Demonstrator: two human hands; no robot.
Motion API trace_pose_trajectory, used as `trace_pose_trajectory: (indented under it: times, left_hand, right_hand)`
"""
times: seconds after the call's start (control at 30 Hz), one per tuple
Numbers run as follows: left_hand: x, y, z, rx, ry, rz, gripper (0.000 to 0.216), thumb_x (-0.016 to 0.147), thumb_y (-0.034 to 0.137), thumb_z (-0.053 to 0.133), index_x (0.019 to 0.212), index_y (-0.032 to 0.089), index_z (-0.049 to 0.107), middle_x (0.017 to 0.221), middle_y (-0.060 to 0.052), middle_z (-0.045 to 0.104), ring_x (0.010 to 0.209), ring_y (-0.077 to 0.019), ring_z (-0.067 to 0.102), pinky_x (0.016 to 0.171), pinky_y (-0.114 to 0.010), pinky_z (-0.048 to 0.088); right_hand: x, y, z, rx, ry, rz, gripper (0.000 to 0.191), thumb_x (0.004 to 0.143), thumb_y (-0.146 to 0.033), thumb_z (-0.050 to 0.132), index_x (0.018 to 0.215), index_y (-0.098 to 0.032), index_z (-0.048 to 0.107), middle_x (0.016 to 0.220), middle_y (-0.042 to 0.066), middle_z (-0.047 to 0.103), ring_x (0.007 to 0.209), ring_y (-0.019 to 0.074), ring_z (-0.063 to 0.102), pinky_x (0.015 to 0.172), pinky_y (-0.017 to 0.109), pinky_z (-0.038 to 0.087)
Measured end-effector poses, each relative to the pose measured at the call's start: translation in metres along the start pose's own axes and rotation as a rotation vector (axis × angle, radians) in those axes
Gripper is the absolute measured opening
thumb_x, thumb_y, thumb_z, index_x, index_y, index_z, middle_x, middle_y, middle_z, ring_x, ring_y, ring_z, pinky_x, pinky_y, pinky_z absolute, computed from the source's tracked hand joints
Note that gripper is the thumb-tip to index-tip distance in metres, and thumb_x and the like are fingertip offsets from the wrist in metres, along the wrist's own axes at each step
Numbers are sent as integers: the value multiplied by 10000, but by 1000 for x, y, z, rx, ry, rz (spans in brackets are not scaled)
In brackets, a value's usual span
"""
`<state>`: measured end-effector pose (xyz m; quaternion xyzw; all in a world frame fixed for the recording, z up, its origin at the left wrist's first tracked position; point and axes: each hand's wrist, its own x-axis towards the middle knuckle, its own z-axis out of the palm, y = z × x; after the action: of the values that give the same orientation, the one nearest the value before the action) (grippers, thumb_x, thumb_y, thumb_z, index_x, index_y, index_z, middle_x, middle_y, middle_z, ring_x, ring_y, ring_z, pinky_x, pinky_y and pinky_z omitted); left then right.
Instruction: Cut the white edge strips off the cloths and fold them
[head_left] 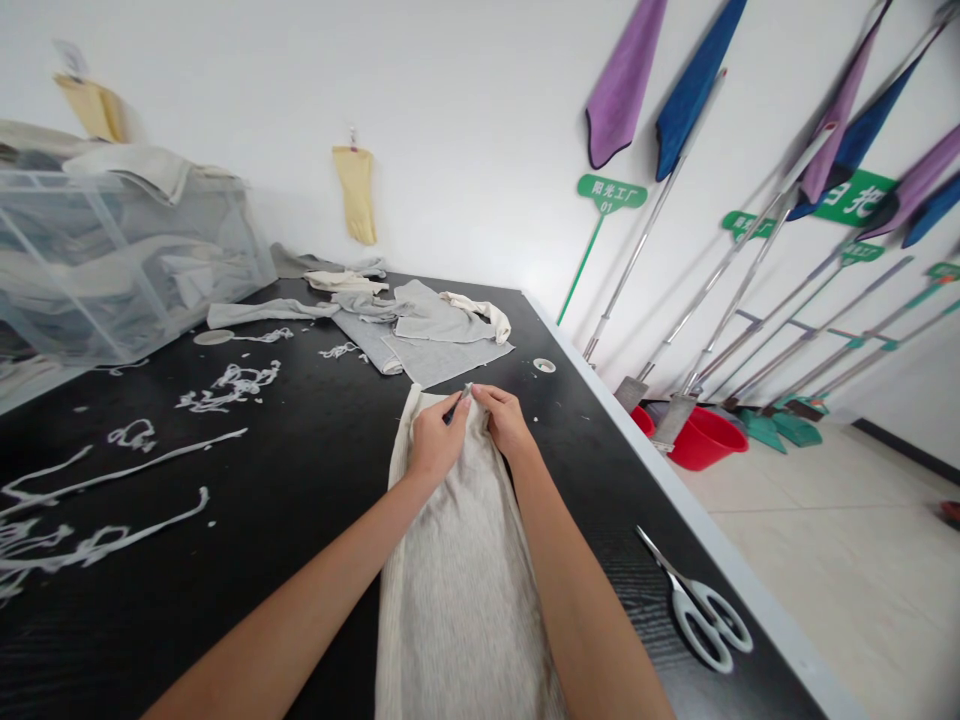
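Your left hand (437, 436) and right hand (505, 420) meet at the far end of a long, light-grey, finely streaked cloth (465, 570), each pinching its gathered edge between thumb and fingers, with the fingertips almost touching. A small dark object (450, 413) shows between the fingers of your left hand; too little of it is visible for you to tell what it is. The cloth lies lengthwise in front of you on the black wood-grained desk (300, 570), running from your hands down between your forearms, with a folded band along its left side.

To your right, near the desk's pale edge, lie metal scissors with whitish-grey looped handles (701, 612), blades pointing away from you and slightly left. Just beyond your hands, flat and crumpled grey and cream fabric pieces (442, 318) overlap in a loose pile, and a small white ring-shaped roll (544, 366) sits to the right of them. On your left, whitish thread tangles (232, 385) and long pale fabric strips (142, 465) are scattered over the desk. At its far left corner stands a clear plastic bin (259, 235) heaped with grey and cream fabric. Ahead of you, a pale yellow glove (355, 195) hangs on the white wall (465, 130).
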<state>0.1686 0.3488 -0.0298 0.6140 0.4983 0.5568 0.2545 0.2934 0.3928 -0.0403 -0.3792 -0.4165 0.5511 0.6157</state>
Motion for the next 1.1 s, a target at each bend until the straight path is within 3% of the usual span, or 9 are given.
trace_pose_trajectory:
  times: [1.1]
  left_hand:
    - [1,-4,2,-31,72,-35,328,902,330,552,1101,130,720,1109,-103,720,1037,-222,680,939,-339,518]
  right_hand:
    - [-1,0,2,54,7,39,204,588,-312,835,742,-195,772,742,18,742,682,156,616,717,301,471]
